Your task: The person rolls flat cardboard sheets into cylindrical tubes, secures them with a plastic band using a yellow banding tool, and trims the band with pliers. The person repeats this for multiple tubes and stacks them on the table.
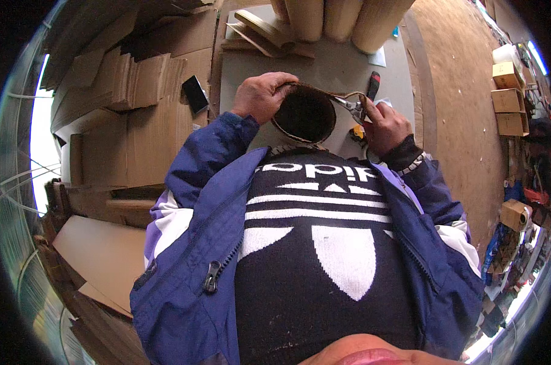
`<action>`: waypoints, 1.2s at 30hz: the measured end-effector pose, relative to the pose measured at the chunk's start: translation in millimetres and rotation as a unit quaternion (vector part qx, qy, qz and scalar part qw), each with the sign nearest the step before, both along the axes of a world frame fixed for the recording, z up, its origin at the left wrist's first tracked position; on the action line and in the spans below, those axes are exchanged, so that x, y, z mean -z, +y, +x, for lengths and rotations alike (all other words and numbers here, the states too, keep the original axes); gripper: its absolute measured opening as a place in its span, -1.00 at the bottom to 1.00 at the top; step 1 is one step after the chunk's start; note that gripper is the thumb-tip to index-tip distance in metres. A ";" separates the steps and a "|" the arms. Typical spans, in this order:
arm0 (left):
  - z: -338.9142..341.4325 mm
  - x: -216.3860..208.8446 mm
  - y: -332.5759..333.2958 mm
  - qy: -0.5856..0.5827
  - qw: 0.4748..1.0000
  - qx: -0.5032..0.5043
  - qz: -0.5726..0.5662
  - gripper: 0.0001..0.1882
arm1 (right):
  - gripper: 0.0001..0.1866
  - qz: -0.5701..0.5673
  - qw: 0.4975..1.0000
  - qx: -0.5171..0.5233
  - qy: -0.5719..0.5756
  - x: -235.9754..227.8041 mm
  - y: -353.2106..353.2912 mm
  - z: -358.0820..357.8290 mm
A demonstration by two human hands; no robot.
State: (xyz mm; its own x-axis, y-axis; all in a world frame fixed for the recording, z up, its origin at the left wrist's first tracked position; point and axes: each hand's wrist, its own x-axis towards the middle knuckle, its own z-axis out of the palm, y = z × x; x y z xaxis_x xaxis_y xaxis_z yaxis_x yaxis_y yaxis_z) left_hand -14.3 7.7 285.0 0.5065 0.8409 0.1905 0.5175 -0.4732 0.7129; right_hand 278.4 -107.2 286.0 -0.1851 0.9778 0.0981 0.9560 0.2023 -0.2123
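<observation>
My left hand [262,97] is closed on the upper left rim of a round brown cardboard tube [317,141], whose open end faces up and looks dark inside. A loose strip of the tube's edge sticks out to the right. There my right hand [386,126] grips a shiny metal hand tool [352,108], plier-like in shape, with its jaws at the strip; the fingers partly hide it, so its exact kind is unclear. Just beyond that hand lies a red and black handled tool [374,85]. A yellow and black object [357,134] sits beside the tube.
Several tall cardboard cylinders [342,21] stand at the far side of the grey table [242,67], near curved cardboard pieces [260,33]. To the left are stacked cardboard sheets [144,79] and a black phone [195,94]. Small boxes [509,102] are piled far right.
</observation>
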 end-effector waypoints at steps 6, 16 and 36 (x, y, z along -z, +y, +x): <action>3.6 7.1 -11.5 -0.078 0.996 -0.027 -0.027 -0.82 | -0.31 0.024 1.000 0.001 -0.010 -5.5 2.4 3.1; 7.8 14.1 -8.0 -0.049 0.997 -0.054 0.000 -0.82 | -0.43 0.023 0.999 -0.003 -0.049 -8.7 4.7 6.5; 7.7 11.1 -19.9 -0.031 0.999 0.020 -0.014 -0.78 | -0.20 0.005 0.999 -0.014 -0.031 -9.0 5.6 15.3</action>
State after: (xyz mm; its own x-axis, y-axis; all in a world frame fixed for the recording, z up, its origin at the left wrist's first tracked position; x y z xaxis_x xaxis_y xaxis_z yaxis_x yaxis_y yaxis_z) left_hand -6.6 -12.2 273.8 0.5275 0.8258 0.1995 0.4525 -0.4719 0.7567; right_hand 293.7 -101.6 295.0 -0.2179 0.9714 0.0943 0.9615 0.2303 -0.1500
